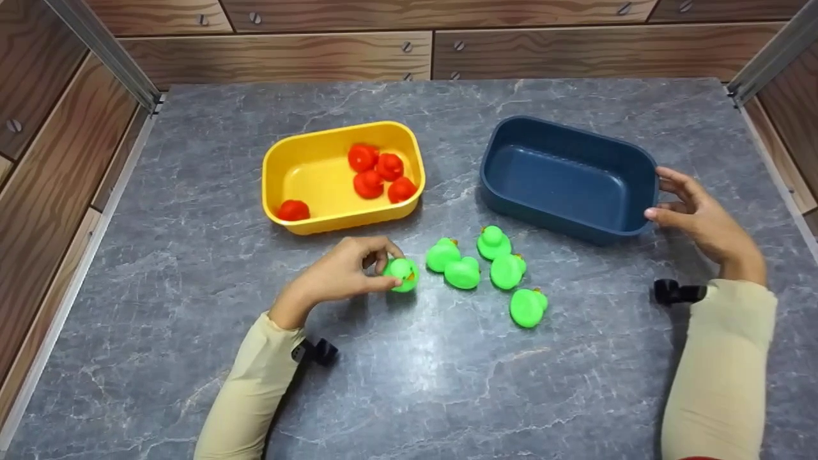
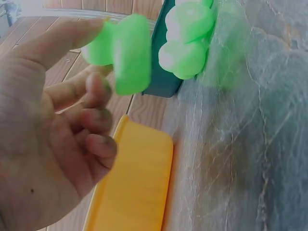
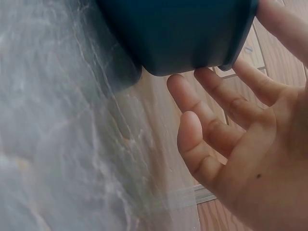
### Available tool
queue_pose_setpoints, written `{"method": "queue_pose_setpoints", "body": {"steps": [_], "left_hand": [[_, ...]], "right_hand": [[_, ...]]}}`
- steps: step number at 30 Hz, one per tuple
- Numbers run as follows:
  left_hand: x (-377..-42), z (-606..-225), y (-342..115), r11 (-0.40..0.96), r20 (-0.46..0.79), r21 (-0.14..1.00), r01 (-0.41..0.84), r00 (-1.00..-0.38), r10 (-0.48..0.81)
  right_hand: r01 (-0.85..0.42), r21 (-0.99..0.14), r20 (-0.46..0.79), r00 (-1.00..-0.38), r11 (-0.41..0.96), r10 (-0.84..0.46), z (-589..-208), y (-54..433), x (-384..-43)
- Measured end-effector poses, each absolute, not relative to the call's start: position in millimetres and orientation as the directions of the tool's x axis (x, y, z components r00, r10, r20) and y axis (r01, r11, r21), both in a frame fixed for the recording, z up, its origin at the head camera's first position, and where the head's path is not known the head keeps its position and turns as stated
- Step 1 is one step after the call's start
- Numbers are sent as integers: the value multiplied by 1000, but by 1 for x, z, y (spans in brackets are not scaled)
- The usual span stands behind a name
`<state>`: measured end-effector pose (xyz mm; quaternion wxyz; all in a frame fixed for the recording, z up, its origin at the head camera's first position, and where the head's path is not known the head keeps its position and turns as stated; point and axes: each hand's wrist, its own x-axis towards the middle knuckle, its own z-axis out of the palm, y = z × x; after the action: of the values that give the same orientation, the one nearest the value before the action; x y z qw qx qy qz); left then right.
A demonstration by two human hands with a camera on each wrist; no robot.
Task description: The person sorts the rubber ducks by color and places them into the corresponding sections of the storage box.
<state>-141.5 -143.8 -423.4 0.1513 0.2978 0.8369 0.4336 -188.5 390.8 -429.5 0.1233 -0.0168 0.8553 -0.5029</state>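
My left hand (image 1: 348,271) pinches a green toy duck (image 1: 402,273) between thumb and fingers, left of the loose ducks. In the left wrist view that duck (image 2: 132,55) is held at the thumb and index finger, the other fingers curled below it. Several more green ducks (image 1: 463,273) sit on the table between the hands. At the far right, my right hand (image 1: 709,220) touches the right end of a dark blue bin (image 1: 569,220). Its fingers (image 3: 211,86) are spread and lightly bent against the bin's outer wall (image 3: 178,38). Nothing lies inside this bin.
A yellow bin (image 1: 300,179) stands at the back left with several red ducks (image 1: 369,184) in it. The grey marbled table (image 1: 409,396) is bordered by wood-patterned panels (image 1: 275,57) at the back and sides.
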Motion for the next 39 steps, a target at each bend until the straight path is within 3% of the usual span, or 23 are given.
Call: {"method": "queue_pose_setpoints", "body": {"steps": [9, 15, 30, 39], "left_hand": [[-141, -420, -136, 387, 239, 791, 474, -821, 518], [-148, -407, -123, 429, 291, 737, 522, -818, 496], [-163, -390, -67, 334, 536, 666, 667, -739, 407], [-175, -387, -32, 317, 522, 719, 619, -782, 341]], "right_hand": [[95, -848, -204, -966, 521, -156, -431, 392, -189], [100, -859, -206, -965, 502, -161, -429, 392, -190], [97, -869, -200, -966, 485, -165, -431, 393, -189], [110, -861, -214, -964, 497, -158, -430, 392, -190]]}}
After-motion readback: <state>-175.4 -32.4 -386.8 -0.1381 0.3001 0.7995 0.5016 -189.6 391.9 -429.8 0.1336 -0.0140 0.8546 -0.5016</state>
